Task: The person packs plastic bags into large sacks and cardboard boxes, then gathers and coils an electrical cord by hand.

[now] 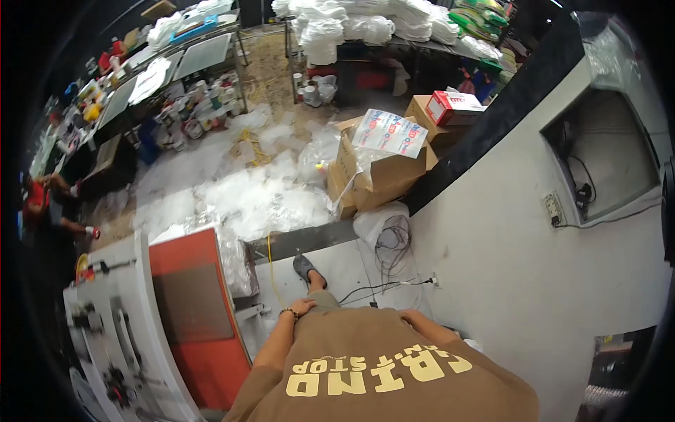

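Observation:
My left hand (302, 307), with a beaded bracelet at the wrist, rests against my light shorts (325, 302). Its fingers look laid flat, and I see nothing held in it. My right forearm (430, 328) lies across the edge of my brown printed shirt (380, 352); that hand is mostly hidden, so its fingers do not show. One foot in a dark shoe (306, 269) is forward on the pale floor.
A red and white door panel (190, 316) stands at left. Ahead are cardboard boxes (387, 176), clear plastic sheeting (253, 204), and a wrapped bundle with cables (390, 235). White stacks (320, 32) fill a back table. A white wall is at right; a person in red (36, 200) is far left.

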Tool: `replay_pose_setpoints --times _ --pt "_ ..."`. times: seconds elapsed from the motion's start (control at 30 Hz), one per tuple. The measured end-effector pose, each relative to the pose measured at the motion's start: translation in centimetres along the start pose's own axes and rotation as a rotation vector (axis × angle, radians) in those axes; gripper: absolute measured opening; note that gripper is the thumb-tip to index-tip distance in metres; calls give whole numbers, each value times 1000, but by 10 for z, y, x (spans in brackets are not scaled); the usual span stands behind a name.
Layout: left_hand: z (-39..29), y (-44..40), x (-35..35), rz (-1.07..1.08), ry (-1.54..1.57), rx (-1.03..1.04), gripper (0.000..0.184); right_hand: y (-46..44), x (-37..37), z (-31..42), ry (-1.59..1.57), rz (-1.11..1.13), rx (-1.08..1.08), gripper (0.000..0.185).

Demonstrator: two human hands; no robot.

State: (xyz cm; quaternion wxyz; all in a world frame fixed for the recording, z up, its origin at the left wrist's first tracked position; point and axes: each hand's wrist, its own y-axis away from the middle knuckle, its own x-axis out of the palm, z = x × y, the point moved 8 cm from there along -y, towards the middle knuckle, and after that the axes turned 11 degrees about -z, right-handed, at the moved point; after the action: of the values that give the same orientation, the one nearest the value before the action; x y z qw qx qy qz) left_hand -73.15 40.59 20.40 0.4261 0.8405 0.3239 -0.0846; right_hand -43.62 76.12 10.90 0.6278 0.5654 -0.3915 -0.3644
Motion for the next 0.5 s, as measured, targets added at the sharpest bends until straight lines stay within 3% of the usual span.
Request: replay_pose_setpoints --times 0.03,0.1,0.17,0.2,0.23,0.43,0.5 --pt "-4 -17 -12 45 66 -17 48 19 -9 25 -2 -54 -20 74" --pt "-1 -64 -32 79 -175 80 46 46 -32 76 15 -153 -61 71" --pt "-21 -90 -66 254 -366 103 52 62 -51 129 55 -239 -107 68" --pt "-39 -96 -91 210 -488 163 49 71 -60 157 76 -272 -113 67" --pt "-42 -106 -111 109 -335 171 45 83 -70 187 100 -304 -117 66" --pt "-66 -117 -184 119 -261 114 52 162 -97 366 34 -361 -177 59" --pt "-66 -117 -189 143 -214 107 51 156 -93 409 45 -180 -392 76"
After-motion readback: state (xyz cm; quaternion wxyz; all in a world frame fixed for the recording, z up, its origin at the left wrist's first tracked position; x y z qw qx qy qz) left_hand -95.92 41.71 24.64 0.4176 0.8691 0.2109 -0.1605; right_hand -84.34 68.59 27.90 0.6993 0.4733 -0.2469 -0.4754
